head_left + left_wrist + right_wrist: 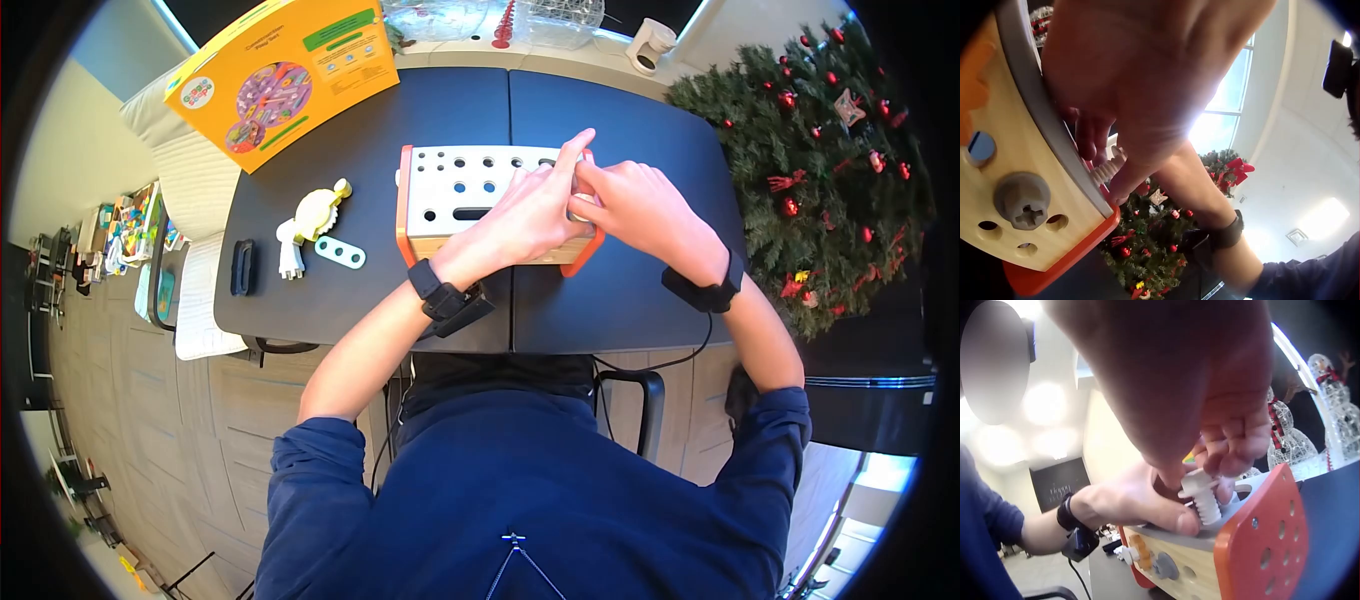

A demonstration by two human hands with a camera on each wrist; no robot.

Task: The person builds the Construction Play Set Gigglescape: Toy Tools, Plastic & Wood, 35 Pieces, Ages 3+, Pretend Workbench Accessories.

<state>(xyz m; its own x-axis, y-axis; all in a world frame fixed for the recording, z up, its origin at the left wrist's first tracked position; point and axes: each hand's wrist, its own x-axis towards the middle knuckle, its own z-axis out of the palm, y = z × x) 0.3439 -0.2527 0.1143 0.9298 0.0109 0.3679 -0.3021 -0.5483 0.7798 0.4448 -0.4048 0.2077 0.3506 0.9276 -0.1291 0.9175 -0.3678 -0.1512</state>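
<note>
A toy workbench (430, 190) with a white, holed top, pale wooden sides and red-orange end panels stands in front of me. Over its right end my two hands meet. My left hand (525, 215) pinches a white toy screw (1207, 500) between thumb and fingers, the ridged shaft pointing down at the bench top. From above, my right hand (645, 205) grips the screw's head with thumb and fingertips. In the head view the hands hide the screw. On the bench's side a grey bolt (1022, 200) with a cross slot sits among several holes.
Left of the bench lie a yellow-and-white toy piece (318, 215), a pale green strip with holes (340, 252) and a black object (243, 267). A yellow box (290, 80) stands at the back left. A decorated Christmas tree (800, 150) borders the table's right side.
</note>
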